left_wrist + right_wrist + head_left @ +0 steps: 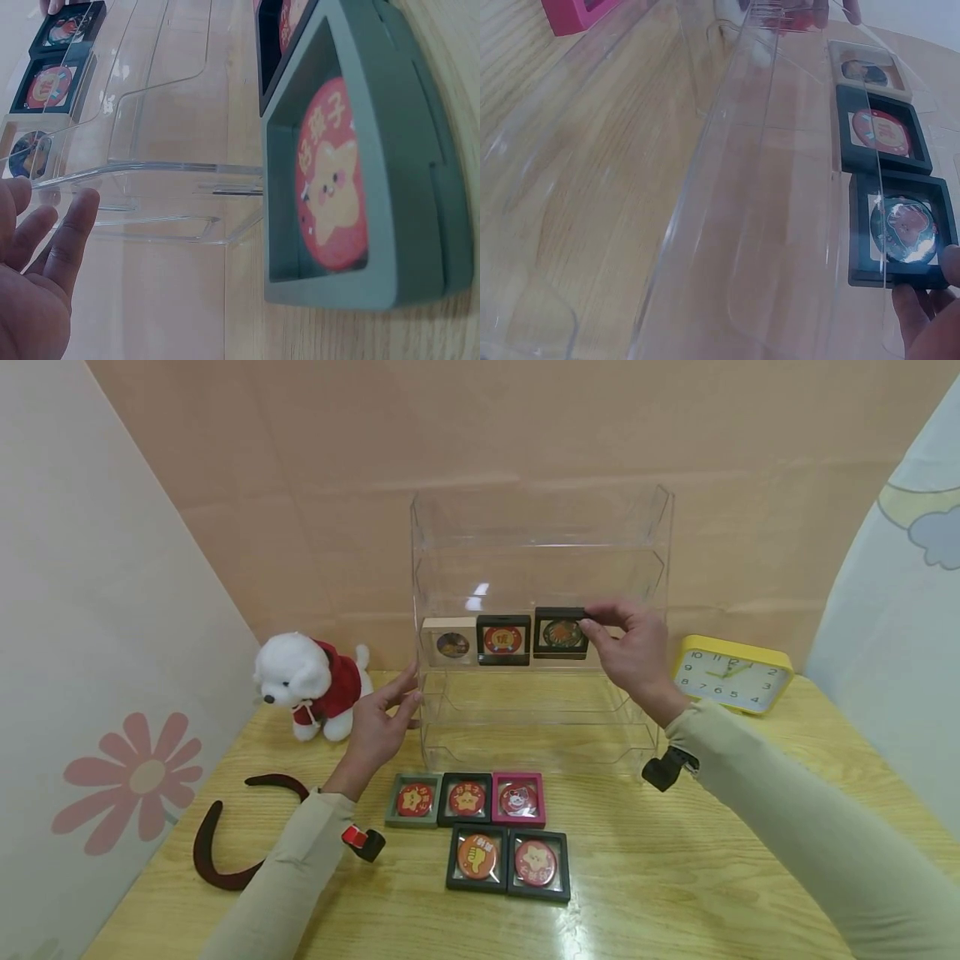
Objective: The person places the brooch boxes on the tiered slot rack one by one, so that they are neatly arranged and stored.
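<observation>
My right hand [633,652] pinches the right side of a black-framed badge box [561,633] at a middle tier of the clear acrylic rack [540,539]. In the right wrist view, thumb and fingers grip that dark box [904,229] at its near end. Left of it on the same tier stand a black box with a red badge [503,641] and a cream box [450,643]. My left hand [378,722] touches the rack's left side with fingers extended. The left wrist view shows those fingers [71,232] loosely spread beside the clear side panel.
Before the rack lie a green box [414,800], a magenta box [519,799] and several black-framed boxes [477,857]. A white plush dog [300,681] in red and a dark headband [225,881] are at left. A yellow clock [735,672] stands at right.
</observation>
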Available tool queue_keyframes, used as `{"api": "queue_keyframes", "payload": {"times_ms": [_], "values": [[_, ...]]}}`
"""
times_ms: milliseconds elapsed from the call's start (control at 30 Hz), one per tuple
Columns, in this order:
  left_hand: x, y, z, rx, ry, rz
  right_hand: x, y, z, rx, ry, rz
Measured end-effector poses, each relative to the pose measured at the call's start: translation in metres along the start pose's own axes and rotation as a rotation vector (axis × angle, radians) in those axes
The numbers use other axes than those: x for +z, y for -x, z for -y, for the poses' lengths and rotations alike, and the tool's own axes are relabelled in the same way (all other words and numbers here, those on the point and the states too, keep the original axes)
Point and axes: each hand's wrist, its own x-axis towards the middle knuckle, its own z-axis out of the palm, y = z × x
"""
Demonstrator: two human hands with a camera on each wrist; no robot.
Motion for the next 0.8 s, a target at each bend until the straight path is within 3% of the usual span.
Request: {"api": "queue_keyframes", "payload": {"times_ms": [333, 800], "values": [[0.0, -0.003, 0.036, 0.003, 0.03, 0.004, 0.005, 0.003, 0.0, -0.053, 0.036, -0.012], [0.001, -0.004, 0.035, -0.022, 0.046, 0.01, 0.007, 0.006, -0.002, -0.056, 0.055, -0.009]]}}
